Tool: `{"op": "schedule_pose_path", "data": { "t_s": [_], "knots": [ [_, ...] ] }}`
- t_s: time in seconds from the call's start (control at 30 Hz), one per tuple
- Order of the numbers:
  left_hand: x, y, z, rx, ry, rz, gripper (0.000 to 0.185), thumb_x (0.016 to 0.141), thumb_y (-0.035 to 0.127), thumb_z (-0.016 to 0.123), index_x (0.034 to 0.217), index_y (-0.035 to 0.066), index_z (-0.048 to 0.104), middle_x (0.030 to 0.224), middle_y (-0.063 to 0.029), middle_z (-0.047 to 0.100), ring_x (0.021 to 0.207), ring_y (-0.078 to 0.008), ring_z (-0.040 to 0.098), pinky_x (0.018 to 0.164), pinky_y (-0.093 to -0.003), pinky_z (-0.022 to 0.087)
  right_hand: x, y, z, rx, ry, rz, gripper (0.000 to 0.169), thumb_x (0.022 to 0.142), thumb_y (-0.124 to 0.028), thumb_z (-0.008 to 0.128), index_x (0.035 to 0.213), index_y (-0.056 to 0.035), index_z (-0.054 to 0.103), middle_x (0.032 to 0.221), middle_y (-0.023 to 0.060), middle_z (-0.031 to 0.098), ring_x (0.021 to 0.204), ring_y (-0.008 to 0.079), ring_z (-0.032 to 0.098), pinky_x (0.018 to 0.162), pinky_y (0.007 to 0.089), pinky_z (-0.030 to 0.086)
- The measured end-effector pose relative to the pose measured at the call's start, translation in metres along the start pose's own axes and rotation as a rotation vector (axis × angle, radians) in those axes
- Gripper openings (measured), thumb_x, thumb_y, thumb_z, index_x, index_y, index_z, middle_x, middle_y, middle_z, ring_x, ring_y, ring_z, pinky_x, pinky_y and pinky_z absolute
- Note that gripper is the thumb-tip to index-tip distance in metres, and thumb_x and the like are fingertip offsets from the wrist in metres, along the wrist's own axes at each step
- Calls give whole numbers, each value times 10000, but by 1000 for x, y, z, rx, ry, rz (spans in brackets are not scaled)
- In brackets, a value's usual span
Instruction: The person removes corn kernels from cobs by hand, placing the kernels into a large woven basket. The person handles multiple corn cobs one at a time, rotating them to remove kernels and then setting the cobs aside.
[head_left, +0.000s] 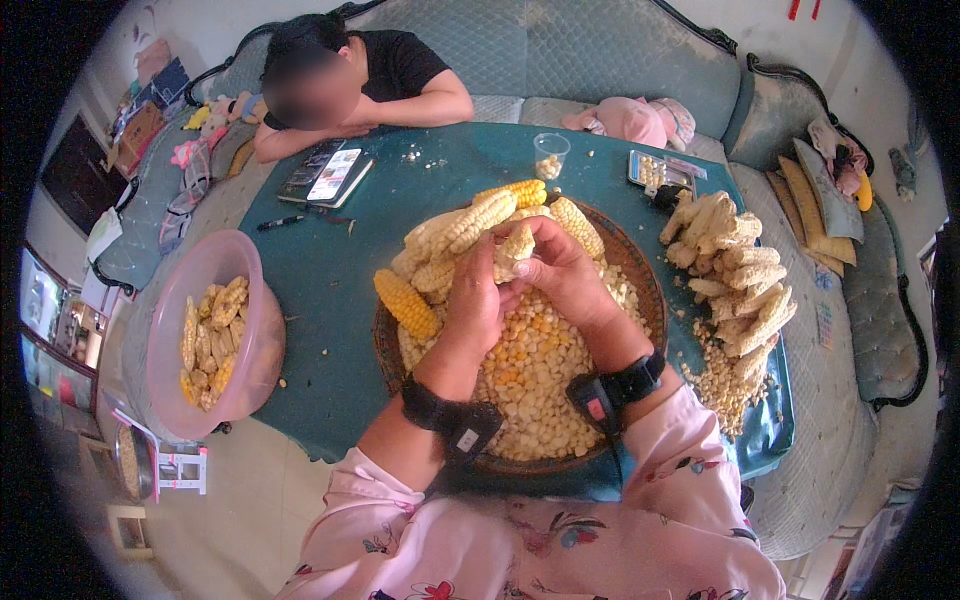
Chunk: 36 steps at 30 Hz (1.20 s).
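Note:
Both my hands are closed around one pale corn cob (516, 246), held over a round woven basket (658, 300). My left hand (474, 289) grips it from the left, partly hiding it. On its right side my right hand (562, 271) presses with the thumb. Loose white and yellow corn kernels (540, 360) fill the near part of the basket. Behind my hands lie whole white ears of corn (480, 219), with a yellow ear (405, 304) at the left rim and another yellow ear (525, 193) at the back.
Stripped cobs (739, 270) are heaped at the table's right, beside scattered kernels. A pink plastic tub (255, 337) with corn ears stands left. A phone (337, 172) on a notebook, a pen (280, 223) and a plastic cup (551, 154) lie farther back. Opposite, a person (405, 82) leans on the table.

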<state>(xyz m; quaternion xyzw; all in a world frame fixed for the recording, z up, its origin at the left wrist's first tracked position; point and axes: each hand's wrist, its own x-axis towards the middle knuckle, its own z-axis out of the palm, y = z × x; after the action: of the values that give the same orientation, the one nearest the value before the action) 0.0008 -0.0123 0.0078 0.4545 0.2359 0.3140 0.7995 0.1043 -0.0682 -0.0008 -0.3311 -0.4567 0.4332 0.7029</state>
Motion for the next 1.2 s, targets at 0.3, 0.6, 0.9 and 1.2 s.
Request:
{"op": "schedule_pose_path", "data": {
  "t_s": [0.3, 0.6, 0.9, 1.2],
  "knots": [
    [-5, 3, 0, 199, -232, 90, 381, 911, 436, 344, 1031, 116, 513, 675, 38, 462, 463, -23, 328, 393, -154, 228, 0, -9, -2, 247, 104, 67, 254, 840, -143, 564, 1057, -45, 476, 937, 54, 570, 672, 158, 588, 567, 255, 508],
    [-1, -8, 0, 53, -21, 72, 395, 913, 450, 323, 996, 113, 510, 662, 11, 501, 450, -37, 346, 393, -159, 231, 1, 1, -7, 142, 73, 33, 267, 838, -153, 571, 1062, -42, 479, 931, 45, 572, 695, 132, 569, 570, 234, 481],
    [-1, -4, -8, 9, -155, 47, 403, 918, 427, 320, 1003, 94, 530, 707, -27, 547, 480, -51, 408, 402, -165, 278, -2, -8, -11, 230, 55, 126, 255, 849, -173, 555, 1063, -47, 499, 978, 40, 574, 896, 141, 540, 803, 276, 437],
    [-1, -5, -7, 569, 102, 477, 204, 871, 147, 501, 975, -18, 564, 939, -63, 586, 867, -148, 536, 800, -272, 410, -2, -36, -5, -142, 161, -104, 209, 825, -108, 576, 1016, -51, 511, 943, -8, 558, 895, 89, 511, 823, 258, 413]
  ]
}}
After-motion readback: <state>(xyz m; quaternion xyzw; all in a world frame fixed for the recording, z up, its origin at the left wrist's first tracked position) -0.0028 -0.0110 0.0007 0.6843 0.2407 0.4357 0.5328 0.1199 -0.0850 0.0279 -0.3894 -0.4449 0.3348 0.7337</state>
